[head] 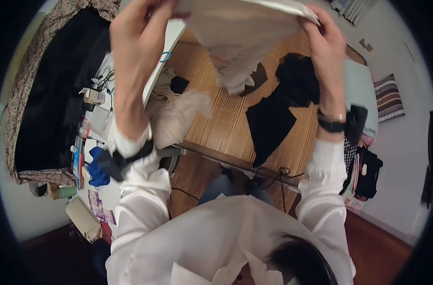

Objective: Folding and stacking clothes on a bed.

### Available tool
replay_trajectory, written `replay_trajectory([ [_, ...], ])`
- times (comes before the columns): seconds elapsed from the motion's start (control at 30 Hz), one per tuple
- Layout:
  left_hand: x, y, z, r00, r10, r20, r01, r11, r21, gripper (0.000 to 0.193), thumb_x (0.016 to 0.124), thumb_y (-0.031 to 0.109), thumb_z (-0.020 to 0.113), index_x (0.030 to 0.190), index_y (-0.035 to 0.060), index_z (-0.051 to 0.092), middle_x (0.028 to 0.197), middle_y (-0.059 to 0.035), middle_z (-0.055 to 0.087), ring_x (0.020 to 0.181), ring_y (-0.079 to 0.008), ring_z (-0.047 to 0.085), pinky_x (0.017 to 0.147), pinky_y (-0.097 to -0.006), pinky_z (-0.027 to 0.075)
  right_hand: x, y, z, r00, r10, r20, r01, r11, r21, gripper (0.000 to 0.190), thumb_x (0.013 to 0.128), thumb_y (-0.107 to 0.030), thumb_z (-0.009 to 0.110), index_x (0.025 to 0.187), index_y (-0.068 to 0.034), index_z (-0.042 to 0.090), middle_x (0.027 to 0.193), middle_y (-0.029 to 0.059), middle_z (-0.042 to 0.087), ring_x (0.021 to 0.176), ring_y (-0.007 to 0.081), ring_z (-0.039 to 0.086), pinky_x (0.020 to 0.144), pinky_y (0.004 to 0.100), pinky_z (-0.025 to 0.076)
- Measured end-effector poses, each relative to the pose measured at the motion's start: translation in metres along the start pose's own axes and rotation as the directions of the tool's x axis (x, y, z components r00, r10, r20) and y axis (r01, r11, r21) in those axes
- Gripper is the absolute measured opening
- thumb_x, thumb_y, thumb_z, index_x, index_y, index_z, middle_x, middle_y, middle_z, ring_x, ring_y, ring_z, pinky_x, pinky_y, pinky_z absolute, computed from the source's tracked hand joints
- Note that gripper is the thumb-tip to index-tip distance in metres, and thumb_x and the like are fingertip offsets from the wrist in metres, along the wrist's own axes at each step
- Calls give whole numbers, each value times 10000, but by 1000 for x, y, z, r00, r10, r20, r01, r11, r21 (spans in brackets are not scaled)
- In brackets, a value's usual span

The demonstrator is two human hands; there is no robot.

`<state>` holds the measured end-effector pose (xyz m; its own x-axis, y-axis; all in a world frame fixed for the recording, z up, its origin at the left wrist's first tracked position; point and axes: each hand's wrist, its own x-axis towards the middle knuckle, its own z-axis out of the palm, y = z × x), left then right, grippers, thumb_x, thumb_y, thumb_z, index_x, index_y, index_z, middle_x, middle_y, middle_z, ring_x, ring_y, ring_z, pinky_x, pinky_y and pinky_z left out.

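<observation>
A cream cloth garment point(245, 32) with an embroidered or printed twig motif hangs stretched between my two hands at the top of the view. My left hand point(143, 32) grips its left side; the fingertips are partly cut off by the picture's edge. Its upper right corner is pinched between the thumb and fingers of my right hand point(323, 35). The lower end hangs in a point above the bamboo mat point(216, 121). Beneath my left forearm lies a crumpled beige sheer garment point(181, 114). Black garments point(271, 124), one part sheer, lie on the mat near my right wrist.
A dark brown piece point(257, 80) lies behind the hanging cloth. At left, a white desk holds a small box point(92, 96), cables and blue cloth point(98, 169). A striped cushion point(389, 98) and folded dark clothes point(368, 174) are at right. Cables point(282, 174) hang over the mat's near edge.
</observation>
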<state>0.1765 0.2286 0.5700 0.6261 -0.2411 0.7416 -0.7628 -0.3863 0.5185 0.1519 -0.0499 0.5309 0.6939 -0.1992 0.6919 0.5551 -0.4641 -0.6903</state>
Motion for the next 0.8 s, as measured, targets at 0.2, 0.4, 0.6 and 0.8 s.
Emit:
replay_trajectory([
  [0.2, -120, 20, 12, 914, -209, 348, 177, 977, 123, 259, 748, -128, 456, 932, -27, 608, 913, -135, 617, 869, -278, 612, 774, -312, 479, -101, 50, 9, 861, 113, 496, -142, 990, 21, 210, 733, 68, 535, 928, 14, 589, 896, 104, 583, 867, 221, 584, 787, 291, 456],
  [0.4, -334, -89, 126, 721, -502, 478, 584, 812, -28, 200, 811, -77, 499, 984, -7, 570, 986, -168, 579, 947, -342, 566, 814, -365, 455, -283, 196, 35, 681, 378, 627, -311, 925, -220, 197, 715, 35, 611, 903, -23, 615, 908, 133, 609, 868, 340, 571, 777, 367, 457],
  [0.6, -459, -95, 183, 461, -580, 672, 698, 704, 129, 257, 796, -62, 525, 1035, 16, 578, 1002, -187, 581, 969, -379, 550, 819, -397, 458, -396, 238, 23, 318, 557, 768, -274, 829, -488, 172, 711, -30, 621, 881, -20, 642, 876, 167, 617, 853, 366, 571, 767, 404, 462],
  [0.8, -503, -61, 181, 245, -509, 825, 842, 533, 79, 179, 812, 8, 537, 986, -2, 577, 930, -203, 602, 905, -397, 574, 783, -418, 465, -402, 213, -6, -113, 551, 827, -443, 717, -539, 248, 707, -75, 627, 944, -7, 657, 888, 189, 645, 837, 335, 619, 758, 360, 481],
])
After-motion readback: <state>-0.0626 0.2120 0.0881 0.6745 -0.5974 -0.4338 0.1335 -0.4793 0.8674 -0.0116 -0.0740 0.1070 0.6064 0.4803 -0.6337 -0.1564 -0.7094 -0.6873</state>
